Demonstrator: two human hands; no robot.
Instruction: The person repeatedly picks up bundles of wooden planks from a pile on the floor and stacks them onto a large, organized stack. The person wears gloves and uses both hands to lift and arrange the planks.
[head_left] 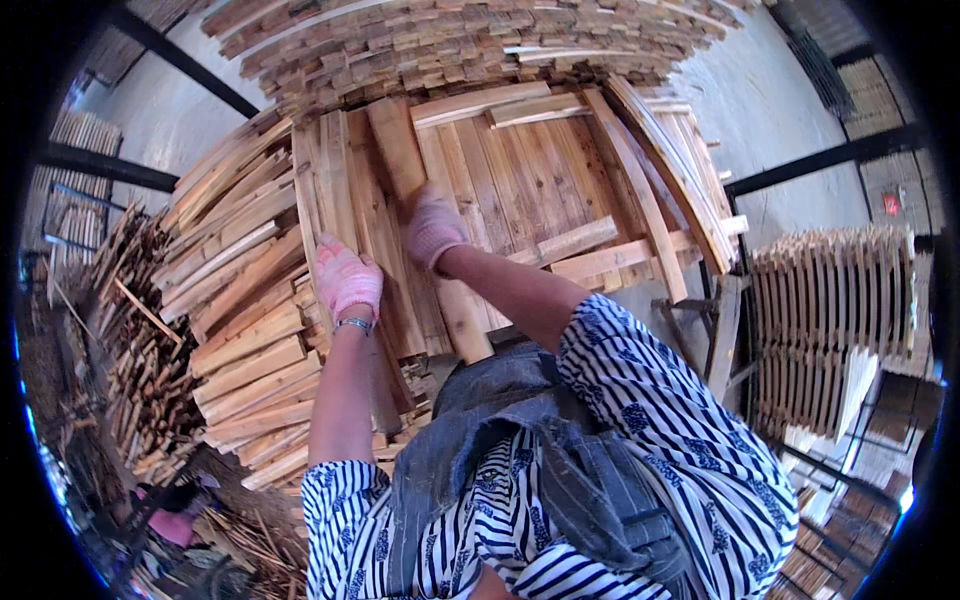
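Both hands wear pink knit gloves. My right hand (435, 232) reaches across and wraps round a long wooden board (394, 150), which lies lengthwise over a layer of other boards. My left hand (348, 278) rests flat with its fingers stretched along the edge of a plank (310, 190) farther left. Between the two hands runs a darker plank (378, 220). To the right of the held board, several planks (510, 185) lie side by side. The fingertips of my right hand are partly hidden by the glove and the board.
Short boards are heaped in a stack (245, 340) at the left. Loose strips (645, 190) lie crosswise and slanting at the right. A tall timber pile (470, 50) stands beyond. Slatted stacks (830, 320) are at the right, and a scrap pile (150, 370) lies at the far left.
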